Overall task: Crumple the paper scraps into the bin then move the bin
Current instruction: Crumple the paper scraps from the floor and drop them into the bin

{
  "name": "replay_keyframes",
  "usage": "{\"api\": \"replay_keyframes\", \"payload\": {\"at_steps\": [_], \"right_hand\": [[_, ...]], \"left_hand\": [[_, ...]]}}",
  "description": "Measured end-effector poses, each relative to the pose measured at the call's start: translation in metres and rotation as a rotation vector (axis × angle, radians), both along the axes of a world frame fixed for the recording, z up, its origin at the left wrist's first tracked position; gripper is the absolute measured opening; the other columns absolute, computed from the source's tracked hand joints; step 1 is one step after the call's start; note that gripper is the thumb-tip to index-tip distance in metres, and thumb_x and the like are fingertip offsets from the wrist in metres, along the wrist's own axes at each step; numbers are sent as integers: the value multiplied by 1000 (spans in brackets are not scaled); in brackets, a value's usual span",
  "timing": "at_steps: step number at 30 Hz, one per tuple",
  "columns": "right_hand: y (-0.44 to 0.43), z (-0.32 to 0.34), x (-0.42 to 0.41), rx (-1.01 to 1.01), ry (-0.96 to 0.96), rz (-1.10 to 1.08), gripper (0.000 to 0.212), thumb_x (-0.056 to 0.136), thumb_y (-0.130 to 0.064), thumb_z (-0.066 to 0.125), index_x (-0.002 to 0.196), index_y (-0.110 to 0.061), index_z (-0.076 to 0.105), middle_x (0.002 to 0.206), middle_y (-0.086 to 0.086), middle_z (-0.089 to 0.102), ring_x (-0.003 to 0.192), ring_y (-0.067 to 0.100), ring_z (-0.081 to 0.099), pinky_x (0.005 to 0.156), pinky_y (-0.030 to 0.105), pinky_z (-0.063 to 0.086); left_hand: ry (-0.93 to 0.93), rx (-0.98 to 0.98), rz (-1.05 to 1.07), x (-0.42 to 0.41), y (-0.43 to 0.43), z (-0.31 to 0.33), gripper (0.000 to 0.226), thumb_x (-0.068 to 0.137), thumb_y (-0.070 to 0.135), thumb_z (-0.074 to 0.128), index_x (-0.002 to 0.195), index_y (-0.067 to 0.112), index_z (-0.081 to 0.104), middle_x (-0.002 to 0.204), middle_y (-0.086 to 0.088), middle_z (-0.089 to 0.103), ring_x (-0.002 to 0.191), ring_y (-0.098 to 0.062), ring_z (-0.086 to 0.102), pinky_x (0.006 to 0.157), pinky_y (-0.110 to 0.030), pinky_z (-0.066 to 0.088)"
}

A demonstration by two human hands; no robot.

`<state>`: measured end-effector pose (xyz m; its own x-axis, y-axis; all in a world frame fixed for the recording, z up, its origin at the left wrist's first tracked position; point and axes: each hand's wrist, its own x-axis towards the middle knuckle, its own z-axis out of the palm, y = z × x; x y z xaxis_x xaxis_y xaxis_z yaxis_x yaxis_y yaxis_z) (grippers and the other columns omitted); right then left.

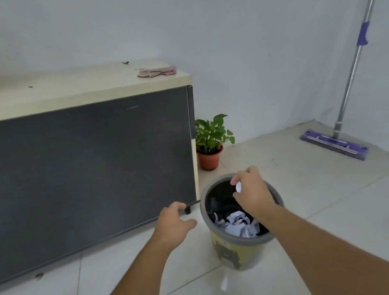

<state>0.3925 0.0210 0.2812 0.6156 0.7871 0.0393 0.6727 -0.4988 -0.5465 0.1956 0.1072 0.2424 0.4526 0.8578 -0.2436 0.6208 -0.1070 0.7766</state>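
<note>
The bin (241, 246), grey-rimmed with a yellow printed wall, stands on the tiled floor (321, 183) just beside the corner of a dark-fronted table (78, 91). Crumpled paper scraps (239, 225) lie inside it. The right hand (251, 190) hovers over the bin's mouth, fingers curled around a small white paper piece (238, 187). The left hand (175, 219) hangs loosely open and empty, left of the bin, not touching it. One white scrap (224, 283) lies on the floor beside the bin's base.

soft, even, dim light; faint shadows; slight blur; wide-angle bending at edges
</note>
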Motion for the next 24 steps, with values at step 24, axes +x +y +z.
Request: {"api": "replay_keyframes", "payload": {"at_steps": [24], "right_hand": [[2,-37,23,-27,123,5,55,77,-25,81,126,-23,56,131,2,50,114,20,55,105,39,46]], "left_hand": [[66,-33,8,13,1,-25,53,86,27,71,134,27,49,145,-1,43,114,-20,55,86,-32,44]]}}
